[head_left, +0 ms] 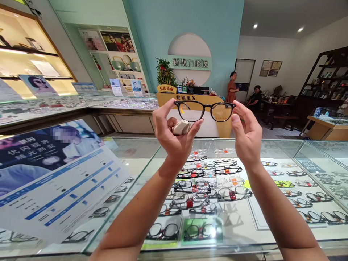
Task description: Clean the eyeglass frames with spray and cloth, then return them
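Observation:
A pair of black-framed eyeglasses is held up level in front of me, above the glass display case. My left hand is closed, its fingertips at the left end of the frame, with a crumpled whitish cloth tucked in the same hand. On the other side, my right hand pinches the right end of the frame between fingers and thumb. Small print shows on the clear lenses. Below, several rows of eyeglasses lie inside the case, many with red or orange tags.
A large printed price sheet lies on the glass at left. The glass counter runs beneath my arms. Further back stand a yellow-and-white cashier desk, a potted plant, and two people, one standing and one seated.

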Demonstrator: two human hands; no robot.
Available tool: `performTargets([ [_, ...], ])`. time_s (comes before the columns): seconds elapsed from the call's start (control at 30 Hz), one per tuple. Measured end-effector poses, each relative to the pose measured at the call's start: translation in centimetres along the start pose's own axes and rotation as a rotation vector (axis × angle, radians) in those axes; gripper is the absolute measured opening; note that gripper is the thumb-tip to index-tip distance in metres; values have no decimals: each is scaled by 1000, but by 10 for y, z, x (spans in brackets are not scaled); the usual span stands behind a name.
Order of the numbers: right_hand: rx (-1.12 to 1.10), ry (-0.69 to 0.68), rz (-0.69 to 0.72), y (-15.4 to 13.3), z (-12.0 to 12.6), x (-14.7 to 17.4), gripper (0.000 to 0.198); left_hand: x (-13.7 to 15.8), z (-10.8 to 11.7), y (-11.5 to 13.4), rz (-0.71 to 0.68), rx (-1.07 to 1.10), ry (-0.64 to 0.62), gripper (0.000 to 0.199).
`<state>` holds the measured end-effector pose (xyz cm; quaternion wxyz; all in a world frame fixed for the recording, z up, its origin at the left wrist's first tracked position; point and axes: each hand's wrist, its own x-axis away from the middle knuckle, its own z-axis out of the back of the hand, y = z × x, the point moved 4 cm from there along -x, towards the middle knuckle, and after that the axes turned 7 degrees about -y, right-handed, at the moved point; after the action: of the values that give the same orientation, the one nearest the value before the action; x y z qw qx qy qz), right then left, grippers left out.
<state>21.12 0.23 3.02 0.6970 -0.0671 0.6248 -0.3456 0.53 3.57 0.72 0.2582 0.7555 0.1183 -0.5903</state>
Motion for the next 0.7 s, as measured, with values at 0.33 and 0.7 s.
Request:
performTargets([
  [0.33,-63,81,-56,0,6,-3,37,6,-10,-1,48,-12,-76,65],
  [0.7,-79,180,-30,2,11,-3,22,10,-21,-15,63,104,-160,74],
])
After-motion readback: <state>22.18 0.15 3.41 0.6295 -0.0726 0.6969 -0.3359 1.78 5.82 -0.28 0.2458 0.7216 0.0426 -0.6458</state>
